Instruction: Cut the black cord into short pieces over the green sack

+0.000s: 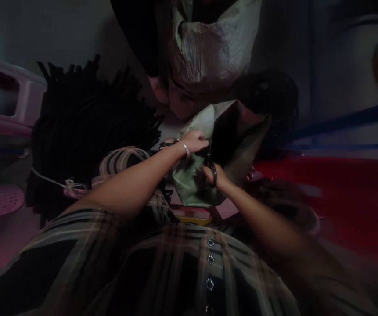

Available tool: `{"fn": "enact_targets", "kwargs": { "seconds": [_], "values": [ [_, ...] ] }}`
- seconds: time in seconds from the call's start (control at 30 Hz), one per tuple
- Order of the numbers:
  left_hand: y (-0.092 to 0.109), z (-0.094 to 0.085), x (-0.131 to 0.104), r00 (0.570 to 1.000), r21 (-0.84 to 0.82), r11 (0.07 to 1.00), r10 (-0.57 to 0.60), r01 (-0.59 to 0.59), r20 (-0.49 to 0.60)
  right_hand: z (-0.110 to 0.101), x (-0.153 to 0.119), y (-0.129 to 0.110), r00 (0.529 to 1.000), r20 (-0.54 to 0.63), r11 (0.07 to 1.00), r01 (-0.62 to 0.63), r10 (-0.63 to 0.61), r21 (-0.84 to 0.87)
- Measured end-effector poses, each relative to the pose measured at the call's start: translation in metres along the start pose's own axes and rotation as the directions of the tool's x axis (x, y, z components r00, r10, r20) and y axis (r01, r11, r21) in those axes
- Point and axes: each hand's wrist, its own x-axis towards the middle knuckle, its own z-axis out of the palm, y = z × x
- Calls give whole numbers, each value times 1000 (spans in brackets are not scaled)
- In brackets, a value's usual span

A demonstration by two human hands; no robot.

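Note:
My left hand (195,141), with a silver bracelet at the wrist, is closed in a pinch over the left rim of an open pale woven sack (192,177). What its fingers hold is too dark to make out. Just below and to the right, my right hand (221,176) grips a pair of scissors (214,173) by the dark handle loops. Their blades point up, close to the left fingertips. The sack stands between my knees, its dark mouth facing up and away from me; its contents are hidden in shadow.
On the left lies a large bundle of black strips or tubes (93,109), tied with a pale string (52,181). A second, bigger sack (211,52) stands ahead. Pink plastic stools (34,98) are at left, and a red surface (347,197) is at right.

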Motion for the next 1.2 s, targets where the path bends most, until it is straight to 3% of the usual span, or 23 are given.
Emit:
{"fn": "enact_targets", "kwargs": {
  "seconds": [0.2,0.57,1.2],
  "values": [
    [3,4,-3,995,-51,999,8,-3,100,1,1,4,1000,-24,1000,-10,10,-6],
    [1,7,-4,998,-80,997,-9,14,64,-1,1,3,998,-38,994,-60,56,-96],
    [-3,10,-3,999,-71,997,-9,13,43,-4,-7,-6,990,-74,993,-119,119,5]
  ]
}}
